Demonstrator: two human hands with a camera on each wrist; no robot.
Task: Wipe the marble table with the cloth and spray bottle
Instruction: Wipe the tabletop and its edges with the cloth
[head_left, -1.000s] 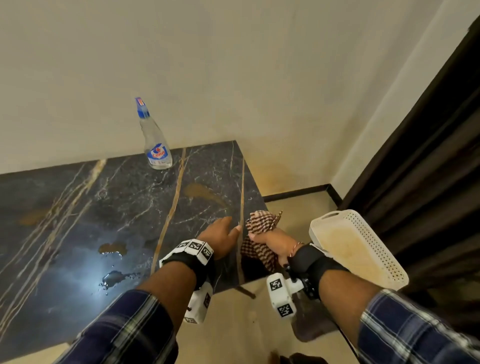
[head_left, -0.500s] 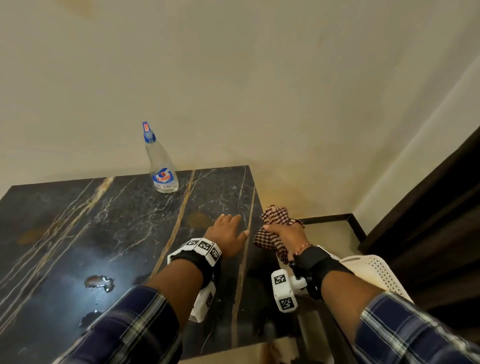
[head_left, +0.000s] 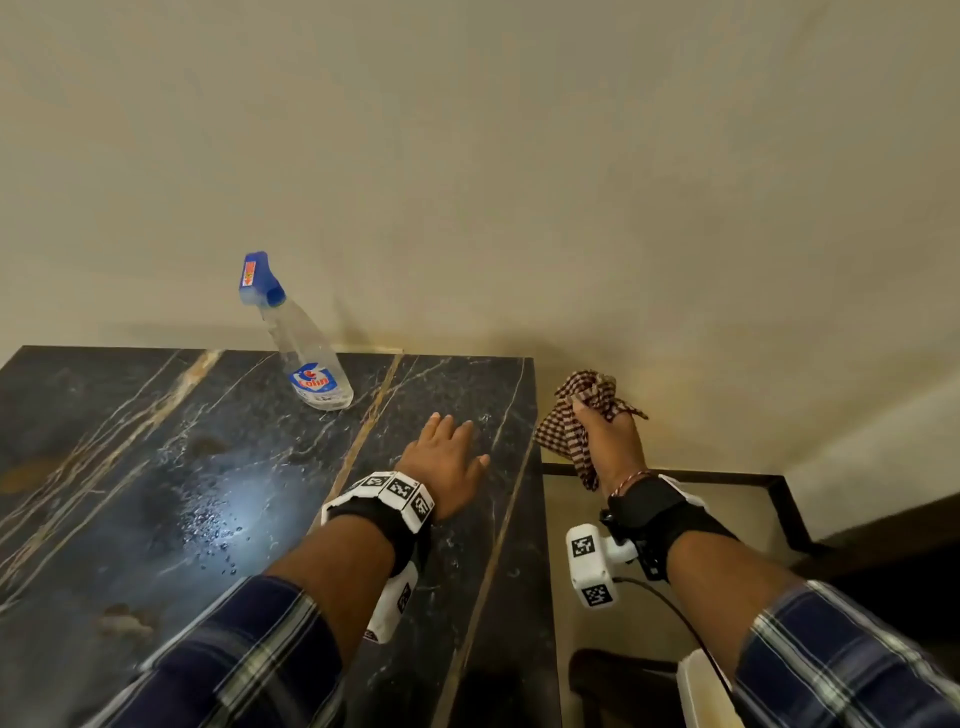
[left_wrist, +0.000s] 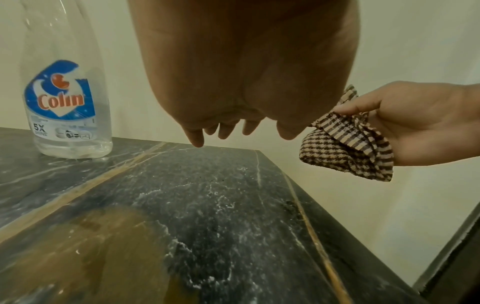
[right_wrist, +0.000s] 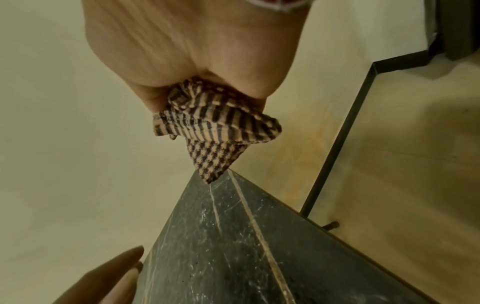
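Nearest, two arms in dark blue plaid sleeves (head_left: 244, 654) reach forward, each wrist strapped with a black band carrying white tagged camera blocks. Beneath the left arm lies the dark grey marble table with gold and white veins (head_left: 156, 467), its near left part glazed with droplets and a bright reflected glare, so some spraying appears to be done already and wiping is probably what remains.

Further on, the left hand (head_left: 447, 462) hovers low over the right end of the slab with fingers straight and slightly spread, holding nothing. The left wrist view shows the fingertips (left_wrist: 194, 139) pointing down towards the stone; whether they touch it I cannot tell. It looks placed to steady the body or to go for the bottle.

Just right of it, beyond the table's right edge and off the surface, the right hand (head_left: 608, 436) is bunched round a brown-and-cream checked cloth (head_left: 563, 431), thumb and curled fingers pinching the wad while loose corners hang free, a grip suited to pressing it flat on the stone.

Farthest, a clear plastic spray bottle with a blue trigger head and blue label (head_left: 311, 364) stands upright at the table's far edge by the beige wall (head_left: 519, 156), well beyond the left hand.

The table's left end and near edge are cut off, and the white object at bottom right is only partly visible.
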